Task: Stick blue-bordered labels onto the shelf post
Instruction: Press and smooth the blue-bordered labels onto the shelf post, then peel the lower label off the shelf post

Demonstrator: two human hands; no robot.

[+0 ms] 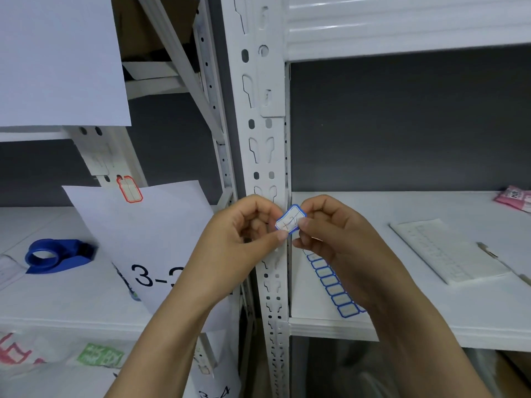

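Blue-bordered label (pixel 290 219) sits pinched between our left hand (pixel 247 234) and right hand (pixel 330 225) just in front of the shelf post (pixel 265 156), so we square it up, then press it flat.

i hold one blue-bordered label (pixel 290 219) pinched between my left hand (pixel 247 234) and my right hand (pixel 330 228), tilted, with handwritten marks on its white face. it sits right in front of the white slotted shelf post (pixel 263 156). a sheet of blank blue-bordered labels (pixel 334 285) lies flat on the shelf just right of the post, partly hidden under my right hand.
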